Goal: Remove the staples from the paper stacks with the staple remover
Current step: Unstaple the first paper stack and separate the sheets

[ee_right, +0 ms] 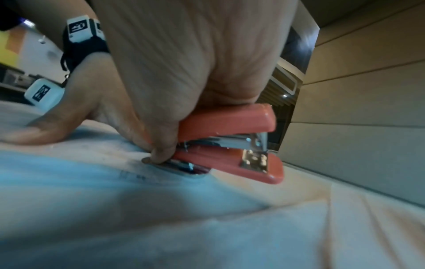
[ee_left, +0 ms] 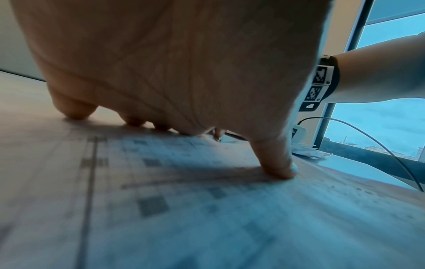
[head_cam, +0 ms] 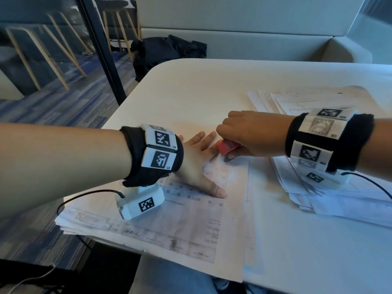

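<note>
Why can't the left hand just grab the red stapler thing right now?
It probably could: the left hand lies flat on the paper stack, fingers beside the red stapler. But the right hand already grips the tool, and letting go frees the paper.

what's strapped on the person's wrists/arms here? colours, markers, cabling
Forearms are bare, no sleeves. Each wrist wears a black fabric band ringed with white square blocks printed with black fiducial markers. Below each wrist hangs a white camera housing, also marker-tagged, with a thin black cable running off it. The left hand and right hand are ungloved.
</note>
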{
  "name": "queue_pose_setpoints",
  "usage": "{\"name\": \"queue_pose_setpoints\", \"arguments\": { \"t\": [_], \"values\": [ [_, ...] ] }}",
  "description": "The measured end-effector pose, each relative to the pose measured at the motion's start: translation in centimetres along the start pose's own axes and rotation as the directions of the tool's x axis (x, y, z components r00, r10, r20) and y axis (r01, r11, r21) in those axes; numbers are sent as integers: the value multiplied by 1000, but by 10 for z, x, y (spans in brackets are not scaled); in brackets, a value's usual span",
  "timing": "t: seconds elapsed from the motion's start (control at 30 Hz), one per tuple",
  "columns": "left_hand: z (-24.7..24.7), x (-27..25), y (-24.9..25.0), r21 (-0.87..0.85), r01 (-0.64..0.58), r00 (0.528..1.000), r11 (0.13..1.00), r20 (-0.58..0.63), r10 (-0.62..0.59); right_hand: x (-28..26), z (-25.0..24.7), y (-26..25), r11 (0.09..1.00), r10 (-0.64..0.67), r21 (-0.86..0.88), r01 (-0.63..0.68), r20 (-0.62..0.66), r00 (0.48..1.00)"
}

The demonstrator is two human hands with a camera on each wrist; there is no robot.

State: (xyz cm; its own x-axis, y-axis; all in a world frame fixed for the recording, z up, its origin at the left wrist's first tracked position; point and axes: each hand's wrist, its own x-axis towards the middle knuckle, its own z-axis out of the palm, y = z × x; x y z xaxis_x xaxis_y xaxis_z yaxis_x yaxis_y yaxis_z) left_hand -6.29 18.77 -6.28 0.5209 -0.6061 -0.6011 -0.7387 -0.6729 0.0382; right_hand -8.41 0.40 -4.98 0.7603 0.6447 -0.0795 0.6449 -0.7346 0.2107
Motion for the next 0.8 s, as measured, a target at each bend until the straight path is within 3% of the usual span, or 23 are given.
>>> {"name": "queue_pose_setpoints", "arguments": {
  "t": [0.07, 0.13, 0.2, 0.3, 0.4, 0.53, 0.6, 0.63, 0.7, 0.8],
  "values": [
    [0, 0, 1, 9, 7, 1000, 1000, 1, -7, 2, 2, 2, 995, 96, 25, -101, 155, 983],
    [0, 0, 1, 8, 8, 1000, 1000, 5, -8, 3, 3, 2, 994, 100, 26, -108, 204, 974],
    [0, 0, 0, -1, 1, 1000, 1000, 9, -1, 2, -1, -1, 998, 54, -29, -51, 134, 990],
    [0, 1, 0, 8, -7, 1000, 1000, 11, 7, 0, -3, -6, 967, -192, -186, 173, -86, 978],
    [0, 0, 1, 5, -4, 1000, 1000, 11, 4, 1, -2, -7, 913, -347, -272, 303, -131, 929],
    [-1, -2, 2, -12, -14, 1000, 1000, -2, 14, -2, -6, -8, 890, -400, -287, 354, -118, 909],
    [-1, 0, 1, -1, -10, 1000, 1000, 2, 10, -1, -9, -11, 961, -237, -152, 229, -32, 971],
    [-1, 1, 0, 6, -9, 1000, 1000, 4, 9, 0, -10, -12, 995, -88, -49, 90, 49, 995],
    [-1, 2, -1, 14, -3, 1000, 1000, 7, 3, 3, -9, -14, 974, 166, 117, -195, 223, 961],
    [-1, 0, 1, 25, 18, 1000, 1000, 17, -18, 8, -6, -15, 870, 297, 293, -396, 329, 897]
  ]
}}
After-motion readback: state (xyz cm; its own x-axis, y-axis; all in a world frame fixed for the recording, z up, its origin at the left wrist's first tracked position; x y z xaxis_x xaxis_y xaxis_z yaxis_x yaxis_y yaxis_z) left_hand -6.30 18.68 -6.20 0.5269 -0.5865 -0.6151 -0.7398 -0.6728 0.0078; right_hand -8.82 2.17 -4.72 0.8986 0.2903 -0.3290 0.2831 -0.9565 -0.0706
